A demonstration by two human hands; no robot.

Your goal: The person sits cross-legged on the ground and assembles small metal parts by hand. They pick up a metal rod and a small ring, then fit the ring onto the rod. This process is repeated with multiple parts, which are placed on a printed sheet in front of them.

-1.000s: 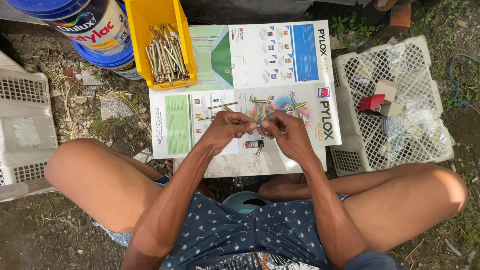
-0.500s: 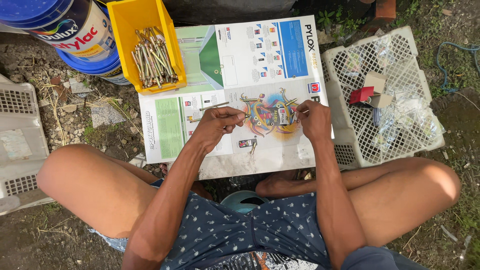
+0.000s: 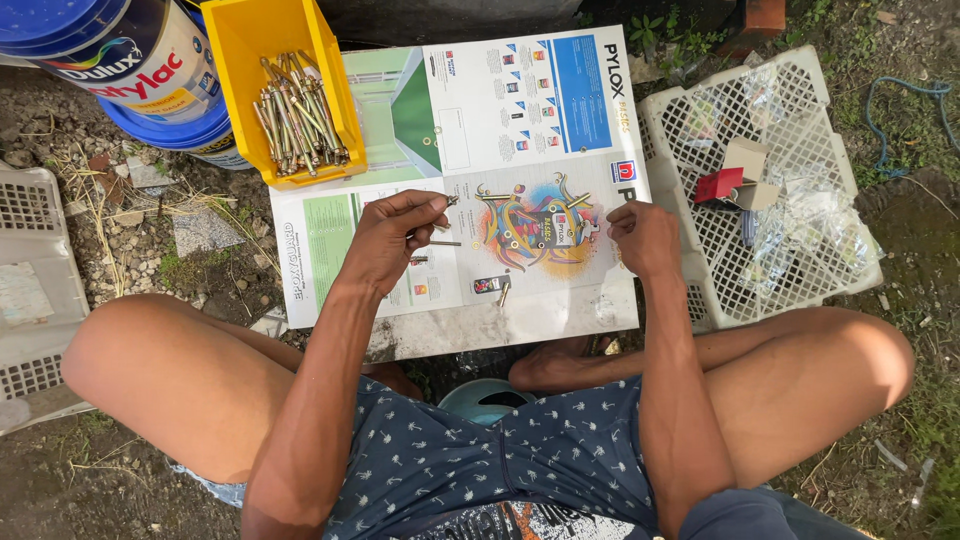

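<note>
both hands have drawn apart since the earlier frames, where they met over the middle of the printed sheet; now the left hand point(image 3: 395, 235) sits toward the sheet's left half and the right hand point(image 3: 642, 238) near its right edge. the left fingers are curled and pinching a slim metal bolt point(image 3: 443, 203) between thumb and fingertips, with a second thin pin point(image 3: 443, 243) lying just beside the palm. the right hand is closed into a loose fist, knuckles up; whether anything is inside it cannot be told. between the hands a few small metal pieces point(image 3: 500, 292) lie loose on the printed sheet point(image 3: 520, 110), near its lower edge. judged from this, the sorting or fitting of fasteners looks well short of finished: only a handful lie on the sheet, while the yellow bin point(image 3: 250, 40) at the sheet's top left corner holds a thick pile of long bolts point(image 3: 300, 115). beyond that corner stand stacked paint buckets point(image 3: 120, 70). off the right edge a white lattice crate point(image 3: 800, 250) holds small cartons and clear plastic bags point(image 3: 825, 225); another white crate point(image 3: 30, 290) lies well apart at the left on the gravel. nothing blocks the reach to the bin; the person's bare knees frame the sheet's lower edge.
</note>
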